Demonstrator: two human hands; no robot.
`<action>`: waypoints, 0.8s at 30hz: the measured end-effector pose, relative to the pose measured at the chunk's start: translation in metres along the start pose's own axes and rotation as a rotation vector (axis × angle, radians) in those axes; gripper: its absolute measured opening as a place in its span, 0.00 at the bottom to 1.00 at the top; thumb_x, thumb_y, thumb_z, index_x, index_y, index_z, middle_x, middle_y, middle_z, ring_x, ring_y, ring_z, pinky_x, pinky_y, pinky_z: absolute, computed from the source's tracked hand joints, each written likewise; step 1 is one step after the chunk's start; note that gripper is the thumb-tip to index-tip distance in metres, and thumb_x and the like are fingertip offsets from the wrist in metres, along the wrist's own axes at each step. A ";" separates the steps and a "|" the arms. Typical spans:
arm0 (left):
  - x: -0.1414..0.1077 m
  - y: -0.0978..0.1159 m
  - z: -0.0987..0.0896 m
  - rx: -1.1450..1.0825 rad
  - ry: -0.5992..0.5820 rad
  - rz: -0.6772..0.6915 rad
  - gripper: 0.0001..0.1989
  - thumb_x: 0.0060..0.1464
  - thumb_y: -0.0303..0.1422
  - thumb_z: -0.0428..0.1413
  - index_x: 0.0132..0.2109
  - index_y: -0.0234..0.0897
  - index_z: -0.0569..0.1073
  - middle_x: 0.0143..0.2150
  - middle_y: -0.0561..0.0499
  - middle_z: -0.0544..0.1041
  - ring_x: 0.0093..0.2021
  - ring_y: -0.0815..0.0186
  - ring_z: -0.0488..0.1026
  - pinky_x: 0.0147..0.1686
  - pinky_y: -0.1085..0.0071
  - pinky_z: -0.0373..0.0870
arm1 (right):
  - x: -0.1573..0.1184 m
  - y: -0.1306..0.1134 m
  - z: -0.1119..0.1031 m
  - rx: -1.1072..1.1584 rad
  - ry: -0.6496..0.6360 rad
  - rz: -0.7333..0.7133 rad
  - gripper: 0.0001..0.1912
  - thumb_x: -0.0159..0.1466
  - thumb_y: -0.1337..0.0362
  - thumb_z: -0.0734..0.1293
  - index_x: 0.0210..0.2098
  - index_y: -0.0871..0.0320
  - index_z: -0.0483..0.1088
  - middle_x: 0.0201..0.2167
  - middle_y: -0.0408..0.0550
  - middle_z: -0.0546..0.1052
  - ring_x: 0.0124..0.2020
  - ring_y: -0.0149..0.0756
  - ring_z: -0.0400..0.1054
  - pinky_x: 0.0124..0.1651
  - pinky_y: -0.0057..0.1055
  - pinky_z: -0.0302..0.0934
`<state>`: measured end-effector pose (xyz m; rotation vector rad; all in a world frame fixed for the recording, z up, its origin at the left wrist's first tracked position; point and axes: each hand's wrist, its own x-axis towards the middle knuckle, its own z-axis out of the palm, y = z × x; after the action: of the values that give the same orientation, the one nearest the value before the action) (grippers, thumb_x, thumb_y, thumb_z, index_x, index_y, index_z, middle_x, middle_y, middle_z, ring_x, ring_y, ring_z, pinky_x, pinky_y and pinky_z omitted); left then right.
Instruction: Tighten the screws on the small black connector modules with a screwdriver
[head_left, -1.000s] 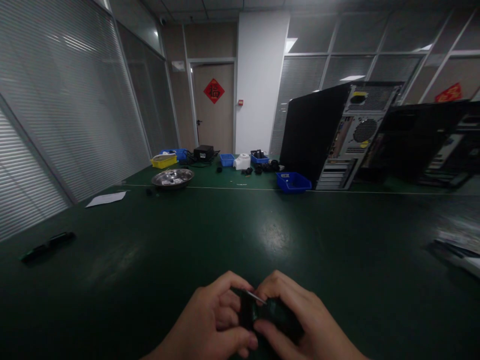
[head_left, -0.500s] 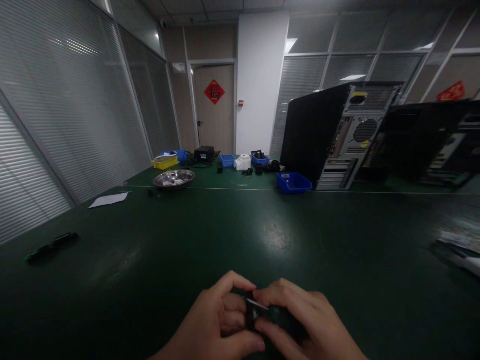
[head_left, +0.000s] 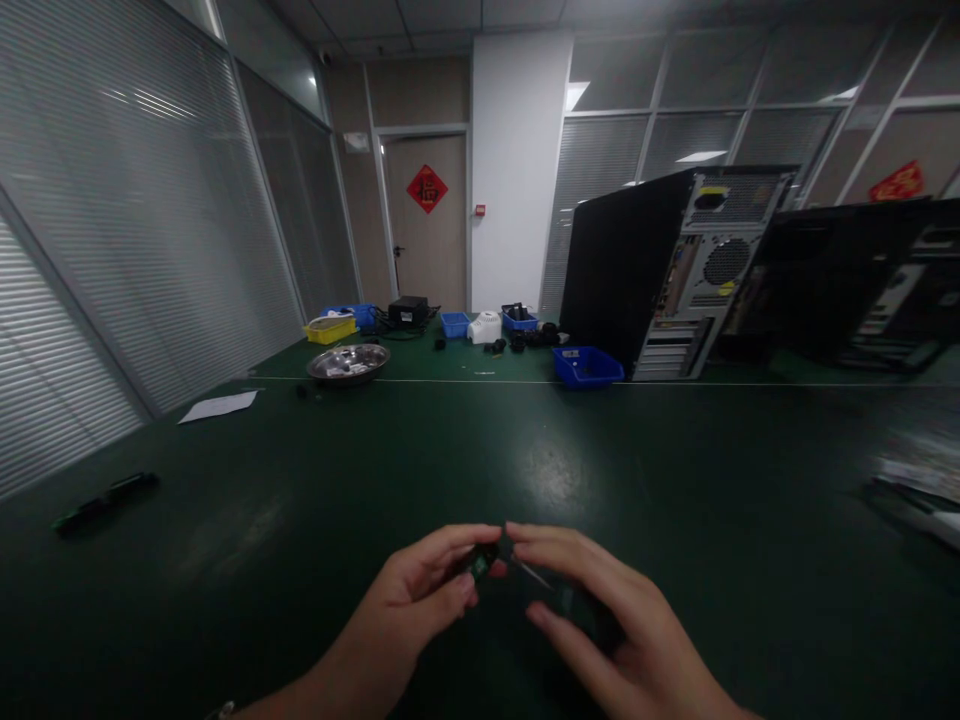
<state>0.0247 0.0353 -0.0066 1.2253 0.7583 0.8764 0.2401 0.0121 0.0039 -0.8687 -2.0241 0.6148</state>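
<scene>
My left hand pinches a small dark piece with a green patch between thumb and fingers, a little above the table. Close on its right is my right hand, its thumb apart from the curved fingers. A thin metal rod slants under those fingers, joined to a dark body lying in the palm; its kind cannot be made out. The fingertips of both hands nearly meet, and the dim light blurs the parts between them.
On the green table a dark pen-like object lies at left, near a white paper. Farther back stand a metal dish, a blue bin, a white housing and a black computer case.
Both hands have risen slightly and drawn apart. The small dark piece stays in the left hand, now separate from the rod in the right; the right thumb has opened away from the fingers.
</scene>
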 end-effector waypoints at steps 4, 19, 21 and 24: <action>0.002 0.000 -0.006 0.038 0.045 -0.030 0.18 0.55 0.34 0.57 0.53 0.36 0.72 0.41 0.46 0.78 0.34 0.66 0.68 0.37 0.67 0.62 | 0.001 0.006 -0.001 0.008 0.022 0.088 0.17 0.65 0.70 0.65 0.52 0.50 0.67 0.47 0.48 0.76 0.48 0.37 0.71 0.50 0.30 0.67; -0.002 0.017 -0.004 0.151 0.078 -0.095 0.13 0.52 0.31 0.56 0.44 0.32 0.77 0.35 0.47 0.80 0.34 0.64 0.71 0.36 0.69 0.63 | 0.008 -0.003 -0.005 0.042 -0.194 0.192 0.15 0.67 0.69 0.62 0.52 0.52 0.67 0.44 0.47 0.74 0.44 0.36 0.70 0.47 0.31 0.65; -0.003 0.017 -0.004 0.155 0.061 -0.090 0.12 0.53 0.31 0.57 0.45 0.32 0.77 0.36 0.47 0.80 0.37 0.63 0.72 0.37 0.68 0.64 | 0.008 -0.003 -0.005 0.055 -0.207 0.165 0.15 0.68 0.69 0.60 0.52 0.51 0.68 0.44 0.46 0.74 0.44 0.35 0.69 0.46 0.30 0.65; -0.005 0.016 -0.004 0.171 0.058 -0.072 0.11 0.54 0.29 0.57 0.45 0.34 0.77 0.39 0.47 0.80 0.40 0.62 0.74 0.39 0.68 0.65 | 0.007 -0.001 -0.004 0.054 -0.220 0.144 0.17 0.68 0.70 0.61 0.53 0.49 0.67 0.44 0.45 0.74 0.44 0.34 0.69 0.46 0.29 0.65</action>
<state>0.0162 0.0344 0.0088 1.3183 0.9345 0.8034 0.2406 0.0173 0.0103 -0.9547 -2.1411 0.8749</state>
